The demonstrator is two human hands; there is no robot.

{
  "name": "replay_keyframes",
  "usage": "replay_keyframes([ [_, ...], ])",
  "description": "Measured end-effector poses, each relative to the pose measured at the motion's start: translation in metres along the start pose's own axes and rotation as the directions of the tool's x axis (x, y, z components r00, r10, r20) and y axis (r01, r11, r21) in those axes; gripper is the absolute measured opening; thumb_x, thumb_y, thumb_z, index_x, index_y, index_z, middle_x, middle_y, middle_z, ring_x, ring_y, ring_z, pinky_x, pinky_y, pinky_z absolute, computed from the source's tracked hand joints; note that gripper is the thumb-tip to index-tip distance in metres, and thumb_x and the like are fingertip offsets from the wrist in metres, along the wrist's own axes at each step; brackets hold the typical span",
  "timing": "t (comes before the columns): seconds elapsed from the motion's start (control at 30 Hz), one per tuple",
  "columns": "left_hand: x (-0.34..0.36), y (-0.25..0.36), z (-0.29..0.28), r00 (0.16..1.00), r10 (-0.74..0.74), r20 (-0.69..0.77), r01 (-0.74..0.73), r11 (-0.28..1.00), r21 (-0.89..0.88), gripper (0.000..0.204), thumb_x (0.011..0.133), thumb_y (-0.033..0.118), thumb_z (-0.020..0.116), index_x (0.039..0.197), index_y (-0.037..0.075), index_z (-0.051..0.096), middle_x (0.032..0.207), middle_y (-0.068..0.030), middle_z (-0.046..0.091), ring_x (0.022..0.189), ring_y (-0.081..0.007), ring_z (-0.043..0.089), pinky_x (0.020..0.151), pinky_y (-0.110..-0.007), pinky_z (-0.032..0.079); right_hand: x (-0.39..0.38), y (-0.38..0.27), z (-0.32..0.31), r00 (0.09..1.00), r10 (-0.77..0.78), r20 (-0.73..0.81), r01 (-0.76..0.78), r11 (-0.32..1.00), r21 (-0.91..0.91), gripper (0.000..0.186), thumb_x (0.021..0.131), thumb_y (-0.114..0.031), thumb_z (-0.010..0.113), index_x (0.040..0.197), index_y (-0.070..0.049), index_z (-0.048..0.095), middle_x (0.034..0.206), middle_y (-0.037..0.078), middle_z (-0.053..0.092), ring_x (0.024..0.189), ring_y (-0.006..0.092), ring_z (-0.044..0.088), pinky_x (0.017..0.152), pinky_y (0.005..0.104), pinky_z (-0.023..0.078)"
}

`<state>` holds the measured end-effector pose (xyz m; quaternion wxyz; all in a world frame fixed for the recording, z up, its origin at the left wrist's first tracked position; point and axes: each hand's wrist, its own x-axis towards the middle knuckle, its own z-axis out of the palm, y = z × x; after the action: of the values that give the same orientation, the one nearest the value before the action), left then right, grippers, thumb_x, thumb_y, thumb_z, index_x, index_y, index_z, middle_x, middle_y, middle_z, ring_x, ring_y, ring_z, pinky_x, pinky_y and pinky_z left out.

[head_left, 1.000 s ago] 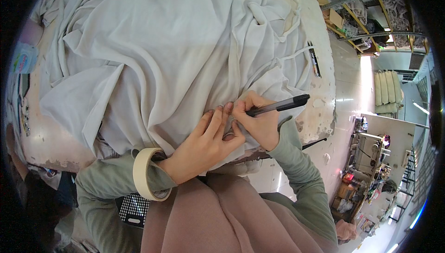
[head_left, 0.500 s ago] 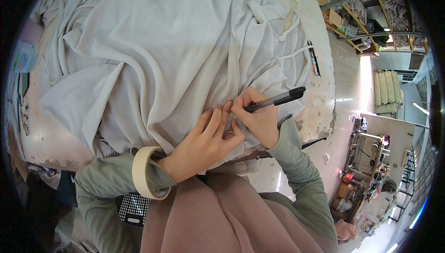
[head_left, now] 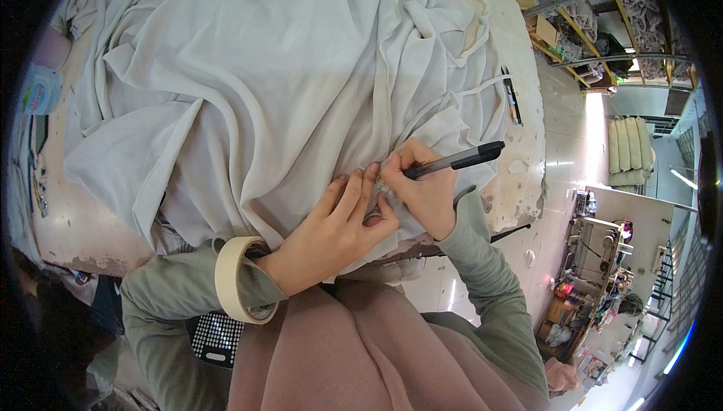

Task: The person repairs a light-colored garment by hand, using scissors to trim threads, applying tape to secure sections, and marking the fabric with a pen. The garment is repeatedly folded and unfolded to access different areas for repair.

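A pale grey fabric [head_left: 309,57] lies in loose folds over the worktable. Near its front edge my left hand [head_left: 339,223] presses the fabric, with the thumb and fingers gathering a small fold. Close beside those fingertips, my right hand [head_left: 425,196] grips a dark pen [head_left: 467,158]. The pen's back end points up to the right, and its tip is hidden behind my fingers. Around my left forearm sits a roll of cream masking tape [head_left: 230,279], worn like a bracelet over the green sleeve.
Another pen [head_left: 514,101] lies near the right edge of the worn worktable [head_left: 531,140]. A clear plastic container [head_left: 41,91] stands at the far left. Beyond the pale floor, a cluttered bench [head_left: 584,290] and loaded shelves [head_left: 580,19] line the right side.
My right hand and the pen have shifted slightly to the right. My left hand stays in place on the fabric.
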<state>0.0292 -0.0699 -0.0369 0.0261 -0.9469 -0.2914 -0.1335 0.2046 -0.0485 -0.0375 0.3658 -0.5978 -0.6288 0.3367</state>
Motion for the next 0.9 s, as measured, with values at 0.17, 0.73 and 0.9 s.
replay_keyframes([
  [0.17,-0.0003,0.0,-0.0001,1.0,-0.001,0.001,0.001,1.0,-0.012,0.027,0.08,0.021,0.052,0.104,0.009,0.049,0.126,-0.0285,0.051,0.112,-0.0323,0.052,0.094,-0.038,0.044,-0.0016,-0.0021,0.0012,0.999,0.022,-0.043,-0.022,1.0,0.015,0.026,0.08,-0.001,0.063,0.064,-0.003,0.042,0.059,-0.004,0.041,0.057,0.0031,0.037,0.049,0.0219,0.033],
  [0.73,0.0006,-0.0029,-0.0028,1.0,0.019,-0.012,-0.018,1.0,0.011,0.034,0.082,0.021,0.051,0.112,0.003,0.05,0.123,-0.0284,0.054,0.107,-0.031,0.053,0.093,-0.037,0.044,0.001,-0.0031,0.0004,0.997,0.05,-0.055,-0.046,0.996,0.079,0.026,0.078,0.0,0.064,0.064,-0.002,0.042,0.058,-0.004,0.039,0.059,0.0035,0.036,0.048,0.0225,0.033],
  [0.9,0.0007,-0.0025,-0.0018,1.0,0.013,-0.013,-0.013,1.0,-0.015,0.033,0.083,0.02,0.051,0.111,0.003,0.05,0.123,-0.0283,0.054,0.107,-0.0308,0.053,0.093,-0.037,0.044,0.0006,-0.0022,0.0011,0.998,0.011,-0.068,-0.015,0.999,-0.047,0.022,0.075,-0.004,0.066,0.066,-0.002,0.046,0.058,0.002,0.049,0.055,0.007,0.045,0.05,0.0262,0.038],
])
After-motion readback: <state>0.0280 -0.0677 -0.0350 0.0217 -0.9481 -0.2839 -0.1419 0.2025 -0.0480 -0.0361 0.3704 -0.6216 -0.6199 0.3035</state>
